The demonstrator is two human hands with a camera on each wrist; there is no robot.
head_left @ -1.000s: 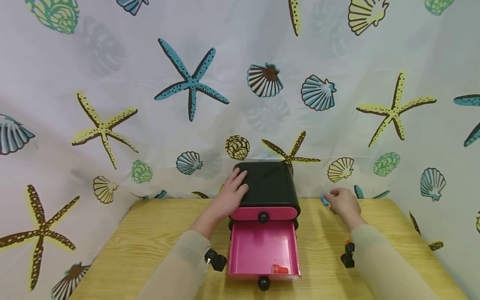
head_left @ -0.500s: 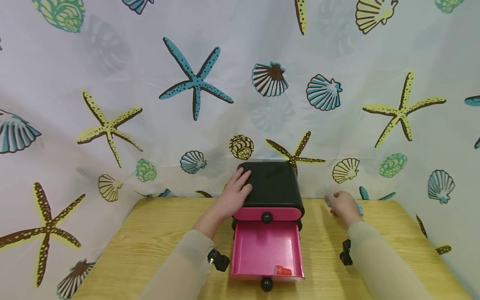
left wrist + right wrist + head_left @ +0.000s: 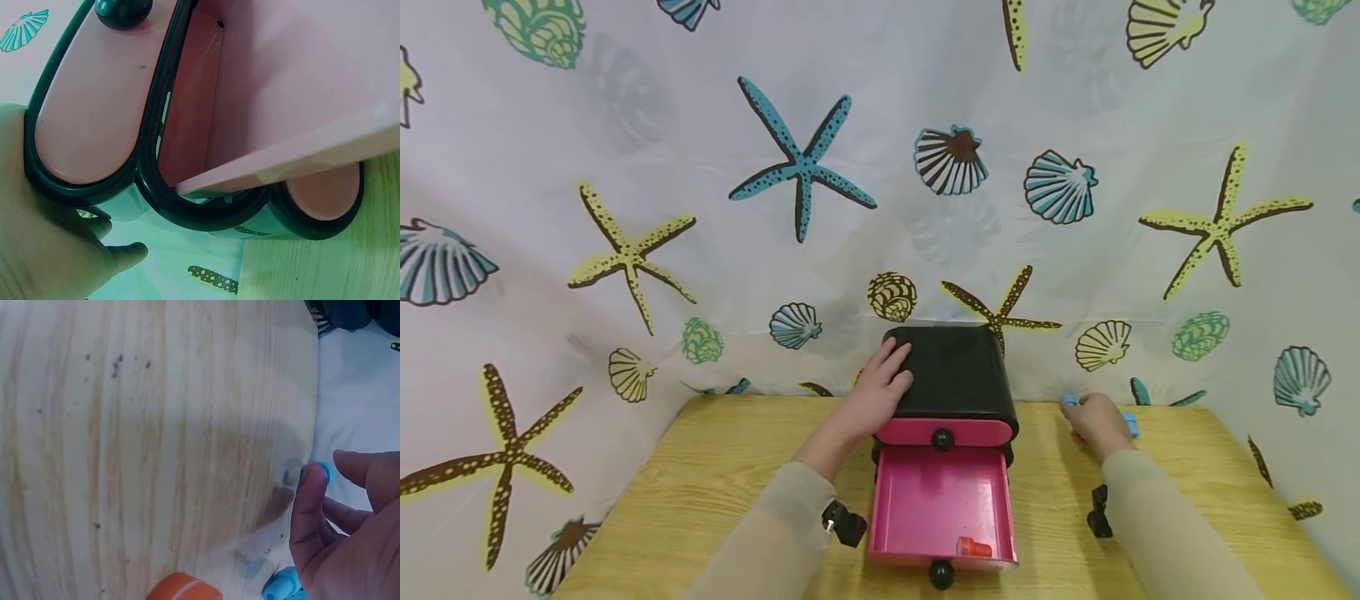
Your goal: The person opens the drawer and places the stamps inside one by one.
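My left hand point(image 3: 874, 404) rests on the left top edge of a black-and-pink chest of drawers point(image 3: 958, 375), fingers extended. One pink drawer point(image 3: 942, 500) under the top one is pulled out. Inside it, near the front, lies a red cylindrical piece point(image 3: 974, 547). To the right of the chest, my right hand point(image 3: 1097, 421) pinches a small blue piece point(image 3: 1069, 400) at the fingertips, near the table's back edge. The right wrist view shows this blue piece point(image 3: 328, 473) partly hidden behind a finger, close to the thumb.
A second blue piece point(image 3: 1131, 425) lies just right of my right hand. An orange piece point(image 3: 184, 589) sits on the table in the right wrist view. A shell-and-starfish curtain point(image 3: 850, 275) hangs behind the wooden table point(image 3: 730, 458).
My right hand has shifted slightly left, uncovering the second blue piece. The pinched blue piece shows a little higher. My left hand stays on the chest, and the view has turned slightly left.
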